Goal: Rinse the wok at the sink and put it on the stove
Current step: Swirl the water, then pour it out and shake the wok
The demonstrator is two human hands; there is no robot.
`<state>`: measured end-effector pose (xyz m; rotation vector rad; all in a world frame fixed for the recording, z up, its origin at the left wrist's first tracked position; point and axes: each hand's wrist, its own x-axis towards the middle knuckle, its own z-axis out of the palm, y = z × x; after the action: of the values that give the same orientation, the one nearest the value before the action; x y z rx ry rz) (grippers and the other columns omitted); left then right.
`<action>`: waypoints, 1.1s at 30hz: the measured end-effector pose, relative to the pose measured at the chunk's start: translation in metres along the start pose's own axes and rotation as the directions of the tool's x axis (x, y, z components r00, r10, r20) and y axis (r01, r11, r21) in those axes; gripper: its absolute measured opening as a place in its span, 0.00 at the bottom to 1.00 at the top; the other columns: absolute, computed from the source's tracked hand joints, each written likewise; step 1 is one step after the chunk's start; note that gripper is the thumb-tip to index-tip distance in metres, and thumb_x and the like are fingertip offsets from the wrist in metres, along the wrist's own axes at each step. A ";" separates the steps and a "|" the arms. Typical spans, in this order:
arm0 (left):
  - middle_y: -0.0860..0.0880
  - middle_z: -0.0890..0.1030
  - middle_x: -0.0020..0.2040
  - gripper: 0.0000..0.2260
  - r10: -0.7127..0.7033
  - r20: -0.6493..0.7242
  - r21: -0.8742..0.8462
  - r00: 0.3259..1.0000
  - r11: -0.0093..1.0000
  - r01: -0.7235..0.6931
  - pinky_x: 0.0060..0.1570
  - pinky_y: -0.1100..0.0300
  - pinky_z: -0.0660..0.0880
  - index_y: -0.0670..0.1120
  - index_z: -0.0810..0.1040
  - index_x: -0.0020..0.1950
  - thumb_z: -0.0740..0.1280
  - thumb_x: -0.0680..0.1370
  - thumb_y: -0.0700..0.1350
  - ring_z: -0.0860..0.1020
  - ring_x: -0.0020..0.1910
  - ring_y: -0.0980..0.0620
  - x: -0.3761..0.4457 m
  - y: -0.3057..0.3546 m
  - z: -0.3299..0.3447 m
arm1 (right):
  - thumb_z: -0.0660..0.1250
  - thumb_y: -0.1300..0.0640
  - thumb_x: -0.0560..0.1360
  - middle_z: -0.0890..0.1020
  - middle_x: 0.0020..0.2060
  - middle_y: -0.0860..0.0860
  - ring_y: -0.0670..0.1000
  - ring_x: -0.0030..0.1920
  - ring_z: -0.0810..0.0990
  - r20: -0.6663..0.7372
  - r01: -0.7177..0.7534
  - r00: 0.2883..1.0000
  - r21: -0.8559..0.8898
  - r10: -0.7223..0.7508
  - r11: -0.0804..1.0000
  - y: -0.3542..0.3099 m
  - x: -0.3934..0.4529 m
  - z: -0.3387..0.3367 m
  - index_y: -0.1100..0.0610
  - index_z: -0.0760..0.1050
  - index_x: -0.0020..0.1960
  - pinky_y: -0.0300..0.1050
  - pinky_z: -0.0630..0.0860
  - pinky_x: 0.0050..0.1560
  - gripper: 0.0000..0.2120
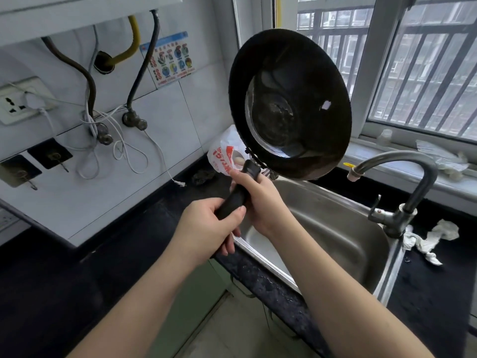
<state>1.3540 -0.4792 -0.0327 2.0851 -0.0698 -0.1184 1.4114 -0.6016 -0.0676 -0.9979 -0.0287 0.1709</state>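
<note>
From the head view, the wok (290,104) is held up on edge above the back-left corner of the sink (335,228), its blackened underside facing the camera. The left hand (206,228) and right hand (258,200) both have their fingers curled tight round the black handle (236,195), the right nearer the bowl. It looks rigid and top-heavy, probably slick when wet, so that two-handed handle grip seems the sound hold.

Dark countertop (144,244) carries a plastic bag (227,153) and crumpled cloth (428,239).

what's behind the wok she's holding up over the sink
Behind the wok, a red and white plastic bag sticks out at its lower left, with the barred window to its right. The rest of the bag is covered.
</note>
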 end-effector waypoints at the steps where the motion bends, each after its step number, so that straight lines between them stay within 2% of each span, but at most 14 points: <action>1: 0.38 0.79 0.26 0.14 -0.001 0.005 -0.017 1.000 1.000 0.001 0.27 0.59 0.72 0.38 0.78 0.37 0.69 0.77 0.47 0.74 0.22 0.45 -0.001 -0.003 0.004 | 0.70 0.58 0.76 0.75 0.35 0.53 0.50 0.35 0.75 -0.016 0.014 1.000 -0.037 -0.014 0.999 0.002 -0.002 -0.002 0.59 0.73 0.44 0.42 0.73 0.36 0.06; 4: 0.39 0.81 0.29 0.08 -0.009 0.011 -0.055 1.000 0.998 0.009 0.26 0.59 0.72 0.40 0.77 0.41 0.70 0.76 0.43 0.76 0.23 0.45 -0.003 -0.012 0.017 | 0.70 0.58 0.76 0.75 0.36 0.53 0.50 0.38 0.74 -0.021 0.051 0.998 -0.157 -0.055 0.986 0.004 -0.005 -0.009 0.58 0.73 0.45 0.43 0.73 0.40 0.06; 6: 0.41 0.80 0.28 0.06 -0.017 0.006 -0.045 1.000 0.999 0.017 0.26 0.58 0.73 0.41 0.76 0.43 0.70 0.76 0.42 0.77 0.23 0.46 -0.005 -0.019 0.025 | 0.70 0.57 0.75 0.75 0.35 0.50 0.47 0.37 0.75 -0.015 0.057 0.998 -0.269 -0.063 0.961 0.003 -0.006 -0.014 0.57 0.74 0.45 0.43 0.73 0.42 0.06; 9: 0.44 0.78 0.26 0.07 -0.031 0.017 0.003 0.999 1.000 0.031 0.26 0.60 0.72 0.42 0.75 0.43 0.72 0.75 0.43 0.77 0.22 0.48 -0.005 -0.030 0.037 | 0.71 0.53 0.75 0.75 0.34 0.45 0.41 0.35 0.75 -0.032 0.061 0.995 -0.516 -0.090 0.854 0.001 -0.010 -0.021 0.57 0.74 0.45 0.37 0.73 0.39 0.09; 11: 0.46 0.78 0.25 0.08 -0.053 0.028 0.029 0.998 0.998 0.052 0.25 0.62 0.72 0.43 0.74 0.43 0.72 0.74 0.44 0.77 0.22 0.49 -0.006 -0.035 0.044 | 0.71 0.51 0.74 0.76 0.36 0.48 0.44 0.36 0.75 -0.060 0.039 0.993 -0.642 -0.101 0.766 0.003 -0.012 -0.025 0.61 0.74 0.48 0.41 0.75 0.41 0.13; 13: 0.45 0.79 0.26 0.09 -0.076 0.037 0.007 0.996 0.997 0.076 0.26 0.60 0.74 0.43 0.74 0.42 0.72 0.75 0.45 0.79 0.23 0.49 -0.007 -0.039 0.052 | 0.70 0.52 0.74 0.76 0.37 0.50 0.46 0.37 0.75 -0.076 0.032 0.990 -0.695 -0.119 0.718 0.005 -0.015 -0.028 0.63 0.73 0.50 0.43 0.75 0.41 0.15; 15: 0.43 0.79 0.27 0.09 -0.108 0.028 -0.065 0.994 0.992 0.109 0.27 0.58 0.75 0.43 0.73 0.41 0.71 0.76 0.44 0.79 0.23 0.47 -0.009 -0.042 0.061 | 0.70 0.54 0.74 0.75 0.35 0.49 0.43 0.34 0.73 -0.071 0.043 0.989 -0.708 -0.133 0.705 0.008 -0.016 -0.032 0.63 0.72 0.46 0.40 0.73 0.39 0.13; 18: 0.45 0.78 0.26 0.09 -0.128 -0.010 -0.120 0.992 0.985 0.126 0.24 0.60 0.72 0.44 0.72 0.41 0.70 0.76 0.42 0.77 0.22 0.48 -0.018 -0.043 0.068 | 0.70 0.55 0.74 0.73 0.32 0.46 0.39 0.30 0.70 -0.061 0.044 0.991 -0.697 -0.120 0.715 0.012 -0.020 -0.035 0.59 0.71 0.43 0.32 0.70 0.33 0.10; 20: 0.45 0.76 0.25 0.08 -0.126 -0.027 -0.134 0.992 0.984 0.121 0.23 0.62 0.71 0.43 0.71 0.40 0.69 0.76 0.42 0.76 0.21 0.48 -0.025 -0.042 0.070 | 0.70 0.54 0.73 0.75 0.34 0.48 0.41 0.33 0.73 -0.071 0.014 0.994 -0.671 -0.083 0.742 0.017 -0.021 -0.036 0.62 0.72 0.45 0.38 0.73 0.38 0.12; 23: 0.47 0.76 0.24 0.07 -0.139 -0.062 -0.138 0.988 0.982 0.130 0.23 0.62 0.70 0.46 0.73 0.41 0.69 0.76 0.42 0.76 0.21 0.50 -0.035 -0.044 0.070 | 0.71 0.52 0.70 0.77 0.37 0.52 0.48 0.38 0.75 -0.078 -0.060 0.997 -0.619 0.015 0.783 0.028 -0.022 -0.035 0.63 0.73 0.47 0.52 0.76 0.43 0.15; 26: 0.48 0.76 0.23 0.05 -0.177 -0.066 -0.128 0.982 0.978 0.167 0.22 0.63 0.69 0.45 0.75 0.43 0.70 0.75 0.42 0.76 0.19 0.51 -0.046 -0.051 0.070 | 0.70 0.54 0.70 0.75 0.32 0.46 0.47 0.36 0.73 -0.094 -0.128 0.991 -0.530 0.092 0.839 0.047 -0.028 -0.034 0.55 0.72 0.40 0.48 0.72 0.41 0.08; 28: 0.48 0.77 0.24 0.04 -0.194 -0.075 -0.120 0.978 0.976 0.184 0.21 0.63 0.70 0.44 0.75 0.44 0.70 0.75 0.42 0.76 0.19 0.50 -0.055 -0.057 0.067 | 0.70 0.56 0.72 0.73 0.29 0.42 0.46 0.34 0.72 -0.107 -0.171 0.985 -0.503 0.135 0.847 0.059 -0.035 -0.029 0.52 0.71 0.38 0.45 0.70 0.40 0.08; 33: 0.49 0.76 0.23 0.04 -0.231 -0.123 -0.156 0.965 0.965 0.211 0.20 0.64 0.68 0.45 0.75 0.42 0.69 0.75 0.41 0.75 0.18 0.51 -0.079 -0.069 0.055 | 0.71 0.50 0.68 0.72 0.31 0.46 0.48 0.35 0.71 -0.106 -0.229 0.973 -0.464 0.203 0.855 0.080 -0.046 -0.005 0.52 0.72 0.40 0.47 0.69 0.39 0.10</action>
<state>1.2695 -0.4846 -0.1155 1.9479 0.2522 -0.1085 1.3564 -0.5708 -0.1348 -1.4995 0.0964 0.3564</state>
